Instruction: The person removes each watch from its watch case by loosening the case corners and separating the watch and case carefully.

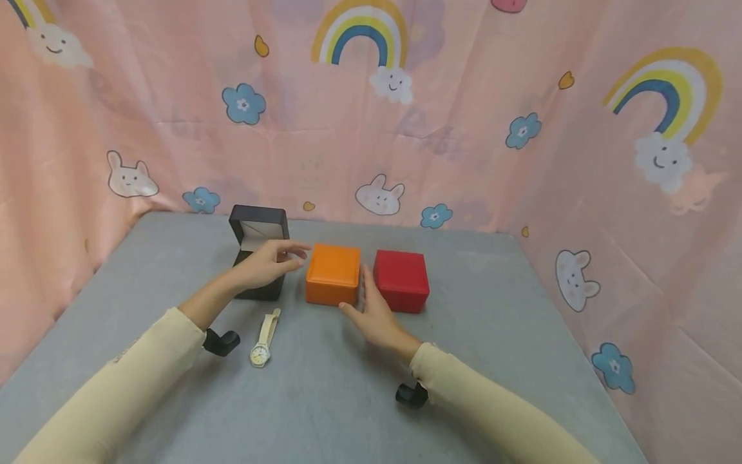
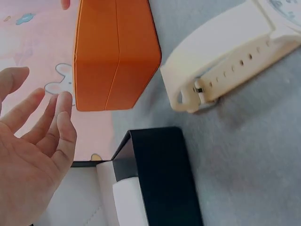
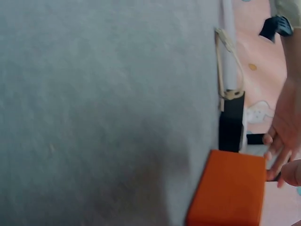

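The person's left hand (image 1: 271,263) and right hand (image 1: 378,319) — both empty, fingers loosely extended — flank a square orange leather-look box (image 1: 333,270); light, even side pressure should steady it.

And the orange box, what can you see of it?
The orange box looks leather-like, with softly rounded edges and a thin seam along its side. It is shut and sits upright on the grey table between the open black box and the red box. The left hand is near its left side, the right hand by its right; contact is unclear.
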The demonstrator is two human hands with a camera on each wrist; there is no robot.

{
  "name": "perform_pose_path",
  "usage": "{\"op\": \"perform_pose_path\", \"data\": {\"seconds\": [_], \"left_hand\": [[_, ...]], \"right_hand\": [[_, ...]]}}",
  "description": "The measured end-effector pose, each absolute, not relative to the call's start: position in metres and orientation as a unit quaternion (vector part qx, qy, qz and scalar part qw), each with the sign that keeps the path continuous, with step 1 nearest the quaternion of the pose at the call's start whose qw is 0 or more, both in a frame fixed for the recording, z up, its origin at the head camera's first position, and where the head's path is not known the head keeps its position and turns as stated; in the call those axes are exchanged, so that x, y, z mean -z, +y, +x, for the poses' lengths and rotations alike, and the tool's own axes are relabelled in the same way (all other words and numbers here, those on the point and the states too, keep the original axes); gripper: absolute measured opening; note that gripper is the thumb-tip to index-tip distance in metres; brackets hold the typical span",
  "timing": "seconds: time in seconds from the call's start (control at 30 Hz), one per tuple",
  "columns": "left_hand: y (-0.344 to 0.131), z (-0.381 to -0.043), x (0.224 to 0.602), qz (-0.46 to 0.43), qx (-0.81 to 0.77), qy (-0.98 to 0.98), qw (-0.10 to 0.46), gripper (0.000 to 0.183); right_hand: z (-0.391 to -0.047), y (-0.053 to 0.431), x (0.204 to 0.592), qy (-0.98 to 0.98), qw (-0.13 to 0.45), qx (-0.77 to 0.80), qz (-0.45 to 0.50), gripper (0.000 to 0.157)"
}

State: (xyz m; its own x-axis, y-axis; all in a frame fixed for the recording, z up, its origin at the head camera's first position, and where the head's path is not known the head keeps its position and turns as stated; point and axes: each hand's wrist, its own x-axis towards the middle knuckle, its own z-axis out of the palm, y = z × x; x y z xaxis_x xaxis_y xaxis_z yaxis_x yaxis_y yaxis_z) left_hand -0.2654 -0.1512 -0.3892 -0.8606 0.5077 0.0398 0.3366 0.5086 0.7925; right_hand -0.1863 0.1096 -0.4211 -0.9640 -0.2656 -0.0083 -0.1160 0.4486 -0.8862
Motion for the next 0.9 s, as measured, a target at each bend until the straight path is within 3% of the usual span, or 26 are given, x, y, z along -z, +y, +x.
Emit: {"op": "perform_pose_path", "data": {"seconds": [0.37, 0.67, 0.9], "left_hand": [[-0.13, -0.271, 0.395, 0.238, -0.393, 0.88, 0.119, 0.068], [-0.124, -0.28, 0.399, 0.251, -0.338, 0.896, 0.139, 0.087], [-0.121, -0.286, 0.408, 0.267, -0.337, 0.885, 0.179, 0.106]], "right_hand": [[-0.198, 0.098, 0.441, 0.793, 0.091, 0.594, -0.105, 0.086], [-0.21, 0.09, 0.444, 0.786, 0.081, 0.612, -0.038, 0.1], [-0.213, 0.089, 0.444, 0.795, 0.07, 0.601, -0.029, 0.089]]}}
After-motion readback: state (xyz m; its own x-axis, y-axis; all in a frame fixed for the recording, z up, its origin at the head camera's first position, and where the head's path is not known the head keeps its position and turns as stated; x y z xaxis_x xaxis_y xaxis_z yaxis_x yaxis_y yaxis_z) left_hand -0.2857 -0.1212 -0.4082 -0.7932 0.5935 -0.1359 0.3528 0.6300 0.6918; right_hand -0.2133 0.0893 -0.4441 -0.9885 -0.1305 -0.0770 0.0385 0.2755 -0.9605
